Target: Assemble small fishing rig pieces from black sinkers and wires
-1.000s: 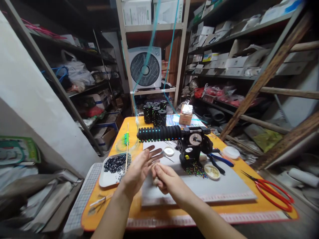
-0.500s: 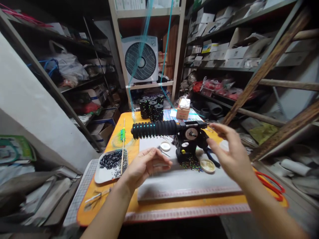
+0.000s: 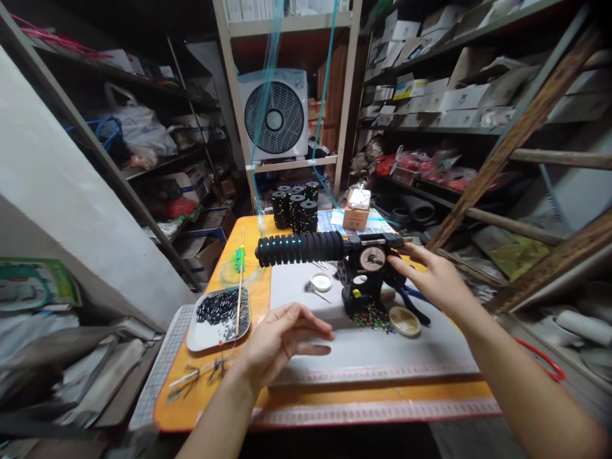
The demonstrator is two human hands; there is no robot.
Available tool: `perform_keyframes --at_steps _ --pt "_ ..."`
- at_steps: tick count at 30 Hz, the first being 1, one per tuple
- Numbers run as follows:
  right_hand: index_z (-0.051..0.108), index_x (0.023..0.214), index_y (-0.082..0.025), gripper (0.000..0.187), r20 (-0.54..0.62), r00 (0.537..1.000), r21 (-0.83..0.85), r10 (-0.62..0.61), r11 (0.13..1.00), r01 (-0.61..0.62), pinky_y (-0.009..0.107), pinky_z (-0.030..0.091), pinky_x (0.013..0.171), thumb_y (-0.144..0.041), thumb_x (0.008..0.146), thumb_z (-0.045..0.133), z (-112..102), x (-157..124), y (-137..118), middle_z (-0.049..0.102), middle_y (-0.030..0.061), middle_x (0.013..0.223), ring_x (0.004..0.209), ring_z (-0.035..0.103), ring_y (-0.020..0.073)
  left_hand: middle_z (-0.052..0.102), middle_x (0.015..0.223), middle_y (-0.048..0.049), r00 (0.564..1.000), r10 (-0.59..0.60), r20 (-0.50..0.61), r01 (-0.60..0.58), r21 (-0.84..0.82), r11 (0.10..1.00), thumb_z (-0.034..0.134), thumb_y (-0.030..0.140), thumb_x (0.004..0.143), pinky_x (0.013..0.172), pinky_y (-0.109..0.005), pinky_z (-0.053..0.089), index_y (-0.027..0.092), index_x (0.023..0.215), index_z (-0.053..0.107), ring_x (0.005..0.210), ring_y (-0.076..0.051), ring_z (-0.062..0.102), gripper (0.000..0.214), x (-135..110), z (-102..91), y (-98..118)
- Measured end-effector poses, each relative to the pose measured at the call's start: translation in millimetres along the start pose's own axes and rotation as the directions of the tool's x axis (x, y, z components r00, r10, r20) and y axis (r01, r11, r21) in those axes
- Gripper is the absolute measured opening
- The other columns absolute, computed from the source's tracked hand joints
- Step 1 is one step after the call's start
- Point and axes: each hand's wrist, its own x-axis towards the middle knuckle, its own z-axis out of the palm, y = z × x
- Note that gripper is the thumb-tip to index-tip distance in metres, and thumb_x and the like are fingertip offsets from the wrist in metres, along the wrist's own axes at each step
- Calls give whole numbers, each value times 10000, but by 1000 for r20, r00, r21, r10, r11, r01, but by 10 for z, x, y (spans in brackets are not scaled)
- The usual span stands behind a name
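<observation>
Left fingers point(image 3: 314, 323) curve apart; right fingers point(image 3: 421, 254), spread, seemingly touch the machine point(image 3: 371, 259).

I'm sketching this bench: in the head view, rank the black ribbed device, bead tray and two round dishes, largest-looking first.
1. Black ribbed device
2. Bead tray
3. Right round dish
4. Left round dish

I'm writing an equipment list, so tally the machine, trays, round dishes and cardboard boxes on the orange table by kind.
Black machine: 1
White tray: 1
Round dishes: 2, the farther dish and the nearer dish
Cardboard box: 1
Total: 5
</observation>
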Motion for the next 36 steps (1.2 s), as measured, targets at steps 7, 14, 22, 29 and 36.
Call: perform_keyframes --at_steps 7,14,22,29,36 --pt "634 1229 -178 393 1 997 -12 -72 997 72 515 492 1015 -457 954 623 26 -11 107 667 105 1255 1151 639 262 583 450 12 1000 1 -30 1 45 999 691 450 870 338 -145 170 130 792 658 307 -24 282 331 -26 -59 -166" --pt "652 1208 -157 529 12 994 9 -106 994 106 572 441 1062 -566 874 617 23 -6 155 667 177 1291 1217 616 338 351 391 110 998 23 -65 -19 60 998 679 471 868 376 -187 119 151 770 630 365 -45 131 338 -52 -60 -269" --pt "626 1273 -178 563 35 996 42 -83 996 82 541 442 1090 -577 881 567 37 -37 135 647 164 1349 1273 585 370 377 406 98 992 69 -106 -62 71 996 598 427 941 407 -200 113 158 791 621 387 -56 134 309 5 -120 -352" --pt "633 1198 -184 539 37 992 40 -123 992 122 522 456 1059 -632 913 532 63 -42 117 676 151 1263 1211 620 302 399 411 96 987 87 -136 -76 81 994 612 452 933 414 -208 83 153 807 629 383 -47 125 325 14 -166 -382" --pt "626 1237 -207 574 -39 992 16 -121 992 121 512 494 1026 -645 869 570 25 -79 66 676 155 1268 1189 630 356 607 501 2 986 84 -144 -76 65 995 674 488 885 506 -188 322 148 795 667 476 -84 478 352 0 -119 -437"
